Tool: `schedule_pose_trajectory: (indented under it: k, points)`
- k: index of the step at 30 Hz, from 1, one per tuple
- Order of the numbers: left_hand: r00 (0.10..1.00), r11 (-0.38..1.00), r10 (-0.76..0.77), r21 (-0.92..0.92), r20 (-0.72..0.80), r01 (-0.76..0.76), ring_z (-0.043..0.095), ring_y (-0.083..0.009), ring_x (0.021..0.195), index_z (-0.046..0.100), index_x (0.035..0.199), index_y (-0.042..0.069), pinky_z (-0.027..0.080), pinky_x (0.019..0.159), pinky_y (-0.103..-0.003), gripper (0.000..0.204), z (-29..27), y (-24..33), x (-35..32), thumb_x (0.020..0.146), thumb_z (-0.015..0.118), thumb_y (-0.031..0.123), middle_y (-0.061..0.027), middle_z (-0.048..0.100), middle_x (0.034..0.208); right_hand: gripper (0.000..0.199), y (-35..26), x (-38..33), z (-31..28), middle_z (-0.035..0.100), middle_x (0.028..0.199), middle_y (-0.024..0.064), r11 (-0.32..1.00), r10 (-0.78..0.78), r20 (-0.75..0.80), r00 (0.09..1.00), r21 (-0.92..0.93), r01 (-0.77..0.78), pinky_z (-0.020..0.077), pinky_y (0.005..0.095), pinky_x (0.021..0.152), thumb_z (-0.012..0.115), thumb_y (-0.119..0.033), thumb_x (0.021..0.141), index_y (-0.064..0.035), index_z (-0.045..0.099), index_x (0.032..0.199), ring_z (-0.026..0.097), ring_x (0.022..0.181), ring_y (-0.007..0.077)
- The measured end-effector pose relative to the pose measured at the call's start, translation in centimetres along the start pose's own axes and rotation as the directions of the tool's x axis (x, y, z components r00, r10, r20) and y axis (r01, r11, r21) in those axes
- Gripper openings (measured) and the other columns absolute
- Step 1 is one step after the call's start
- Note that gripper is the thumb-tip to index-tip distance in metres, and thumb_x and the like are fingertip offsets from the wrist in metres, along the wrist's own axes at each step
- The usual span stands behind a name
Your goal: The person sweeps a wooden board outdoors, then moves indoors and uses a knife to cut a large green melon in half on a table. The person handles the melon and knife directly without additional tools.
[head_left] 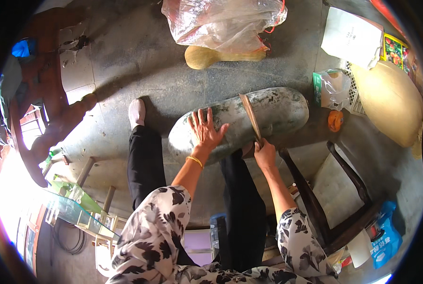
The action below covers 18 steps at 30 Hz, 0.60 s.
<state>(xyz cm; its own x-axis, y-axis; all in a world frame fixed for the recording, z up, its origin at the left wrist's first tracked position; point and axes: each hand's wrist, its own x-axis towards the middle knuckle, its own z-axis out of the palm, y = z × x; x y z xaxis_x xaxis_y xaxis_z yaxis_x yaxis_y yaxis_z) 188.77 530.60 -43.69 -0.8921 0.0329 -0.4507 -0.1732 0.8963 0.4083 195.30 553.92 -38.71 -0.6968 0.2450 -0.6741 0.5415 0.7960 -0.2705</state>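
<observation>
A large, long wax gourd (279, 110) with a pale, powdery green rind lies on its side on the floor. My left hand (205, 128) is spread flat on its left part, fingers apart. In my right hand (264, 154) is the handle of a knife (250, 115) with a long brownish blade. The blade lies across the gourd, right of its middle; I cannot tell whether its edge has gone into the rind. My fist hides most of the handle.
Beyond the gourd are a clear plastic bag (221, 23) and a tan bottle-shaped gourd (204, 57). At right lie a big tan gourd (389, 102), a green-white box (323, 87) and a dark wooden stool frame (311, 201). A glass-topped table (81, 208) stands left.
</observation>
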Motion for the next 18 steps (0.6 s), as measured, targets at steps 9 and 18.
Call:
schedule_pose_trajectory:
  k: [9, 18]
  points:
    - [0.994, 0.997, -0.056, 0.055, 0.092, 0.051, 0.023, -0.0502, 0.148, 0.034, 0.156, 0.004, 0.012, 0.120, -0.063, 0.095, 1.3, 1.1, -4.7, 0.085, 0.064, 0.061, -0.0271, 0.031, 0.159, 0.022, -2.1, -3.4, -2.7, 0.069, 0.087, 0.0267, 0.968, 0.195, 0.118, 0.974, -0.186, -0.171, 0.0525, 0.0547, 0.072, 0.065, -0.016, 0.093, 0.0028, 0.068, 0.106, 0.066, 0.086, 0.0455]
    - [0.998, 0.999, -0.045, -0.009, 0.048, 0.046, 0.028, -0.0511, 0.145, 0.036, 0.154, 0.004, 0.013, 0.119, -0.064, 0.091, 1.9, 0.3, -2.9, 0.087, 0.064, 0.058, -0.0295, 0.036, 0.154, 0.023, -4.0, -0.8, -2.5, 0.069, 0.085, 0.0294, 0.963, 0.207, 0.080, 0.975, -0.193, -0.188, 0.0530, 0.0535, 0.074, 0.065, -0.015, 0.092, 0.0050, 0.068, 0.102, 0.066, 0.086, 0.0481]
